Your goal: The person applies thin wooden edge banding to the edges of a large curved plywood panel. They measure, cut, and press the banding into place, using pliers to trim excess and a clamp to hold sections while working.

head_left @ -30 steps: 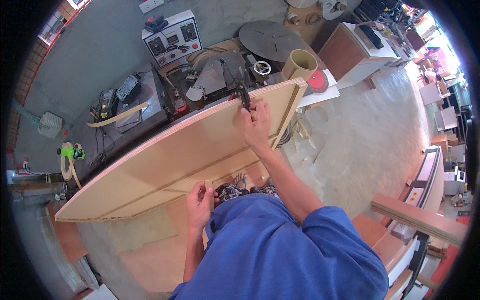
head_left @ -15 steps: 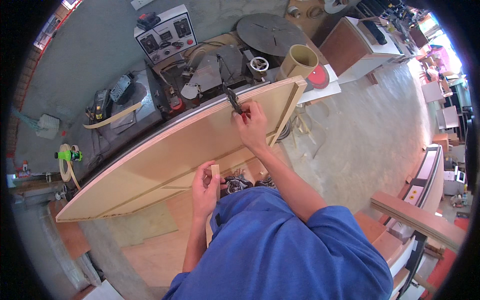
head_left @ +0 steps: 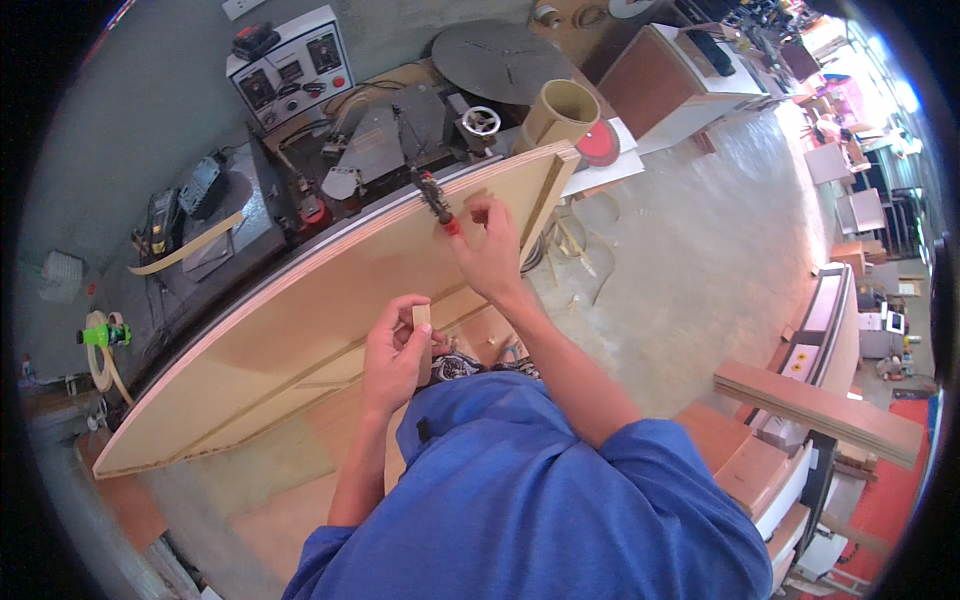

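My left hand (head_left: 392,355) is closed around a short pale wooden strip (head_left: 422,318), its end sticking up between thumb and fingers. Farther up, a dark clamp with a red handle (head_left: 436,200) sits on the top edge of a large curved wooden panel (head_left: 330,265). Beside that handle is my right hand (head_left: 490,255), thumb close to the red end and fingers curled but apart from it. Whether the thumb touches the handle, I cannot tell. The panel stands on edge in front of me, with battens along its inner face.
Behind the panel stands a machine with a control box (head_left: 290,70), a round dark disc (head_left: 495,62) and a small handwheel (head_left: 481,121). A roll of edging strip (head_left: 562,112) rests near a red disc (head_left: 600,143). Boards (head_left: 815,405) are stacked at right.
My right hand has loosened from the clamp, its fingers now apart from the handle. The left hand still holds the wooden strip. The whole view has shifted slightly.
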Tool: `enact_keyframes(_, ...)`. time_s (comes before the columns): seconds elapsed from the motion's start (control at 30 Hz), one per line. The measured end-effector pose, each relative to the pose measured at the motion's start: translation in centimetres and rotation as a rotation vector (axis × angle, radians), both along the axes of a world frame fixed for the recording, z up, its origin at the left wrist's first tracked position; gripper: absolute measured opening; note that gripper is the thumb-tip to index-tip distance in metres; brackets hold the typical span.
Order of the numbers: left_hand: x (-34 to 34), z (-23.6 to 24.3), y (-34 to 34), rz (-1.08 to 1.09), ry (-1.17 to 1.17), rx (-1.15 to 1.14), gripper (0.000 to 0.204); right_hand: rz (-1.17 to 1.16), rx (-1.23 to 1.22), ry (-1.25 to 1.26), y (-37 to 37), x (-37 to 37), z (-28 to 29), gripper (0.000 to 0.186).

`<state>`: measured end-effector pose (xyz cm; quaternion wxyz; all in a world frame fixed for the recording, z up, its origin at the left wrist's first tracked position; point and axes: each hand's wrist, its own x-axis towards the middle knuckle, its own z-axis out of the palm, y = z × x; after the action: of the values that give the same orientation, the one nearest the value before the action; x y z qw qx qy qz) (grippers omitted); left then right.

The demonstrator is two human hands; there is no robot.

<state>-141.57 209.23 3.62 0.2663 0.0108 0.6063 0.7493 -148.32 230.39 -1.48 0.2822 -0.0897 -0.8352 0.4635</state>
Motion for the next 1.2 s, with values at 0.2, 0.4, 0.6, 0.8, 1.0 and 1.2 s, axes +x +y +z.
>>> enact_keyframes(0.2,0.6,0.6,3.2,0.119,-0.133,0.317,0.033,0.463,-0.354,-0.397,4.4,11.6,0.8,0.047)
enact_keyframes(0.4,0.4,-3.1,10.1,0.328,-0.270,0.504,0.038,0.392,-0.186,-0.627,6.6,18.8,1.1,0.046)
enact_keyframes(0.6,0.8,-6.5,15.9,0.242,-0.097,0.105,0.038,0.325,0.180,-0.481,16.5,17.1,5.5,0.036)
enact_keyframes(0.8,4.0,-9.1,23.1,0.332,-0.171,0.151,0.039,0.430,0.358,-0.606,24.7,15.2,5.6,0.032)
enact_keyframes(1.0,8.4,-14.6,28.3,0.764,-0.560,0.369,0.036,0.690,0.519,-0.721,27.7,13.6,3.8,0.034)
enact_keyframes(1.2,7.7,-24.2,28.7,1.096,-0.692,0.644,0.038,0.835,0.952,-0.768,27.5,8.1,5.7,0.033)
